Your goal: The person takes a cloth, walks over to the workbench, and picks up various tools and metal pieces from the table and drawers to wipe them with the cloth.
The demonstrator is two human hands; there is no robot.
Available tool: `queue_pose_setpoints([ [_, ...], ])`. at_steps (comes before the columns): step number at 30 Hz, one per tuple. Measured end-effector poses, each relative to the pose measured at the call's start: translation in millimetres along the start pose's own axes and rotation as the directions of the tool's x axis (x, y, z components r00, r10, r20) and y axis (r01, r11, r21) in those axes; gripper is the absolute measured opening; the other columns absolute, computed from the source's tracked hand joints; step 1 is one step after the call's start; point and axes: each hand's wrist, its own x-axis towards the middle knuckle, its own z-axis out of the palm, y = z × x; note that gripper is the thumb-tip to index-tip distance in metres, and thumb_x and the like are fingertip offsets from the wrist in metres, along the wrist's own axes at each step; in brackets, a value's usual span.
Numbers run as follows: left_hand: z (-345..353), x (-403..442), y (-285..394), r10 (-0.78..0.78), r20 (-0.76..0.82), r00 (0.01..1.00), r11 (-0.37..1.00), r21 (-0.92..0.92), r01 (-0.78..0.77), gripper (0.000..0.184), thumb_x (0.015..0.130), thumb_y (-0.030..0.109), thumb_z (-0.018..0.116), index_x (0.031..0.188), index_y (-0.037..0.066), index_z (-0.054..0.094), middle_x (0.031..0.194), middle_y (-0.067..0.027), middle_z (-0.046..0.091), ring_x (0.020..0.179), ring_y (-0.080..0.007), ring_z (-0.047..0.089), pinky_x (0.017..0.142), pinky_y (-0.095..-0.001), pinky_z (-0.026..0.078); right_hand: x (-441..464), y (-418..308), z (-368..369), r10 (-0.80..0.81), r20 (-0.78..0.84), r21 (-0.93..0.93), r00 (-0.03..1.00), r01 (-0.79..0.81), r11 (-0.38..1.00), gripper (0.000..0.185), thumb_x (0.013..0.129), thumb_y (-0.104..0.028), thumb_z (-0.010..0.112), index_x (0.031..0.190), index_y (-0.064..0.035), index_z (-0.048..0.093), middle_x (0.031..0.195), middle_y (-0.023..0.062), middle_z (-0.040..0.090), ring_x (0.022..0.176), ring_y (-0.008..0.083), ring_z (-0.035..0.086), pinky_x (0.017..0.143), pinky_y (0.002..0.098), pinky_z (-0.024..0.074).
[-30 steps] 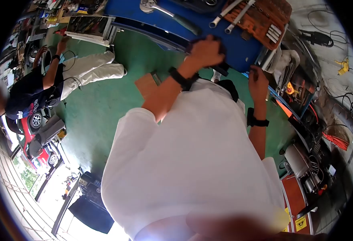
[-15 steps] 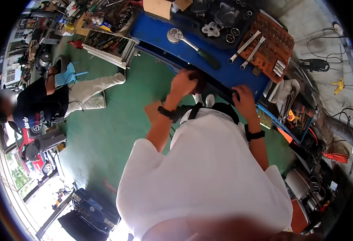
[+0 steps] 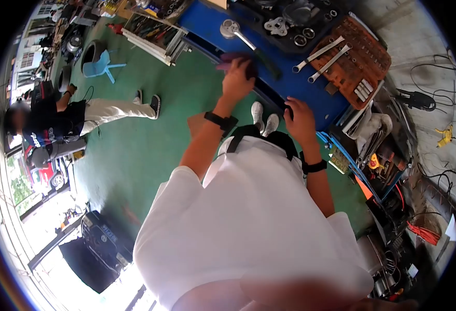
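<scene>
My left hand (image 3: 236, 80) is closed on a dark reddish-purple cloth (image 3: 233, 58) at the front edge of the blue workbench (image 3: 202, 26). Just beyond the cloth, a ratchet wrench (image 3: 246, 40) with a dark green handle lies on the bench top. My right hand (image 3: 300, 120) is by the same front edge, farther right, its fingers curled around a small dark thing (image 3: 288, 112) that I cannot make out. Two combination wrenches (image 3: 330, 63) lie beyond it, partly across an orange socket tray (image 3: 360, 62).
A black tool case (image 3: 290, 26) with metal parts sits at the back of the bench. To the left is a drawer of hand tools (image 3: 152, 39). A blue stool (image 3: 102, 66) and another person (image 3: 57, 119) are farther left. Crowded shelving (image 3: 378, 150) stands to the right.
My left hand has moved the cloth forward and outward along the bench edge. My right hand has shifted slightly left. The other person has moved away from the blue stool; the whole view has shifted.
</scene>
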Motion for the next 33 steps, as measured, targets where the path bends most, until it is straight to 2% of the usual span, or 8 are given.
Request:
queue_pose_setpoints([
  [2,5.5,-18.7,23.8,0.034,0.124,0.992,0.999,0.003,-0.034,0.058,0.072,0.015,0.071,0.129,0.011,0.06,0.135,-0.0105,0.052,0.116,-0.035,0.058,0.094,-0.0436,0.052,-7.6,3.6,3.3,-0.012,-0.036,0.02,0.999,0.013,1.0,0.018,0.083,-0.01,0.064,0.1,-0.0039,0.067,0.121,0.008,0.066,0.107,0.0281,0.062,0.085,0.041,0.0497],
  [9,20.4,-40.9,34.2,0.066,0.095,0.993,0.997,-0.039,-0.063,0.059,0.071,0.017,0.071,0.129,0.016,0.061,0.137,-0.0079,0.052,0.113,-0.036,0.06,0.091,-0.0443,0.054,-11.0,0.3,1.8,-0.014,0.001,-0.022,1.0,0.014,1.0,0.017,0.083,-0.01,0.065,0.099,-0.003,0.067,0.124,0.0086,0.065,0.109,0.0289,0.062,0.089,0.0421,0.0498],
  [15,2.6,-25.4,22.9,0.032,0.17,0.985,0.999,-0.018,-0.03,0.056,0.072,0.02,0.069,0.128,0.019,0.062,0.138,-0.0034,0.053,0.108,-0.0347,0.063,0.09,-0.0444,0.054,0.2,-10.3,0.7,0.046,0.013,-0.064,0.999,-0.045,0.997,0.018,0.085,-0.011,0.064,0.099,-0.0019,0.068,0.121,0.0102,0.067,0.11,0.0297,0.062,0.094,0.0408,0.0499],
  [21,-20.8,9.9,-14.5,0.015,0.129,0.992,0.996,-0.088,-0.004,0.054,0.073,0.022,0.068,0.127,0.017,0.063,0.136,-0.0024,0.054,0.106,-0.0342,0.064,0.089,-0.0437,0.054,25.9,-48.5,0.5,0.14,0.044,-0.23,0.989,-0.126,0.965,0.02,0.086,-0.013,0.063,0.101,-0.0015,0.068,0.108,0.0141,0.069,0.1,0.032,0.065,0.087,0.0423,0.0521],
  [27,-59.7,57.8,-67.6,0.0,0.147,0.989,0.99,-0.14,0.021,0.053,0.075,0.027,0.066,0.125,0.012,0.064,0.133,-0.0081,0.056,0.103,-0.0368,0.065,0.088,-0.0451,0.055,67.2,-110.2,24.3,0.268,0.245,-0.476,0.932,-0.125,0.87,0.033,0.086,-0.023,0.066,0.112,-0.0024,0.064,0.093,0.0168,0.067,0.088,0.0352,0.066,0.075,0.0461,0.0526],
  [30,-87.0,78.2,-106.5,-0.019,0.179,0.984,0.983,-0.174,0.051,0.051,0.076,0.025,0.066,0.125,0.012,0.063,0.135,-0.008,0.055,0.102,-0.0366,0.065,0.089,-0.0428,0.054,106.8,-150.6,57.2,0.255,0.424,-0.347,0.869,-0.104,0.932,0.039,0.086,-0.027,0.067,0.115,-0.0021,0.061,0.092,0.0191,0.067,0.087,0.0368,0.066,0.074,0.0463,0.0526],
  [32,-98.9,95.9,-140.5,0.172,0.265,0.949,0.957,-0.272,-0.098,0.05,0.078,0.025,0.065,0.125,0.009,0.063,0.129,-0.0129,0.059,0.102,-0.0377,0.065,0.091,-0.0426,0.053,139.3,-177.5,80.4,0.138,0.519,-0.263,0.843,0.005,0.965,0.048,0.087,-0.027,0.067,0.126,-0.0007,0.054,0.099,0.0235,0.066,0.089,0.0407,0.065,0.075,0.0473,0.0523],
  [33,-111.3,106.3,-155.6,0.158,0.246,0.956,0.956,-0.28,-0.086,0.05,0.078,0.025,0.065,0.125,0.009,0.063,0.129,-0.0129,0.059,0.102,-0.0377,0.065,0.091,-0.0426,0.053,157.4,-195.5,90.6,0.125,0.531,-0.271,0.838,0.029,0.962,0.048,0.087,-0.027,0.067,0.126,-0.0007,0.054,0.099,0.0235,0.066,0.089,0.0407,0.065,0.075,0.0473,0.0523],
])
